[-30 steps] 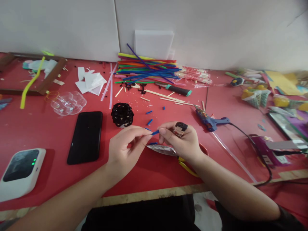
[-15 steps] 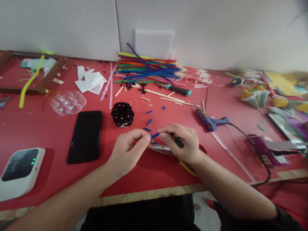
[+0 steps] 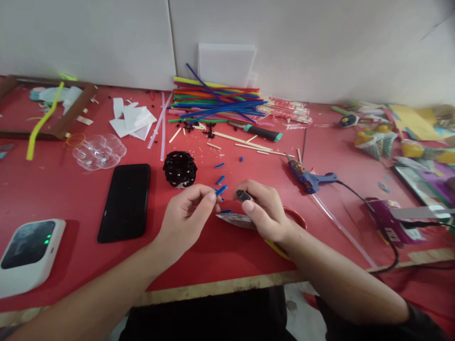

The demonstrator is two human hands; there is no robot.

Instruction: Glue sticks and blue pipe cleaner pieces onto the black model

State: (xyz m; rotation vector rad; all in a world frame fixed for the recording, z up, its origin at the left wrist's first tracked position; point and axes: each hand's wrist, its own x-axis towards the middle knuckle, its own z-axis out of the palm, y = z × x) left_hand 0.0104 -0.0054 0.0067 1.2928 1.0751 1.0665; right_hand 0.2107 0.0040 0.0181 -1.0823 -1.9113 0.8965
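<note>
Between the thumb and finger of my left hand (image 3: 190, 213) is a short blue pipe-cleaner piece (image 3: 221, 190), pointing up and to the right. My right hand (image 3: 265, 208) is closed around a small black tool (image 3: 243, 195); most of it is hidden in the fingers, so I cannot make out its kind. Under that hand lie scissors (image 3: 236, 219), with the blade pointing left and the red and yellow handles partly covered. Several cut blue pieces (image 3: 220, 180) are scattered just beyond my hands. A small round black fuzzy pot-like form (image 3: 180, 169) stands beyond my left hand.
Bundled coloured pipe cleaners (image 3: 216, 102) lie at the back, near a black-handled cutter (image 3: 263, 132) and thin wooden sticks (image 3: 245, 142). A corded glue gun (image 3: 309, 177) rests to the right. On the left are a phone (image 3: 124, 203), a white device (image 3: 31, 251) and a clear plastic palette (image 3: 99, 151).
My hands have moved apart. The blue piece has stayed in my left hand and tilted upward, while my right fingers have left it and the black tool has turned in my right hand.
</note>
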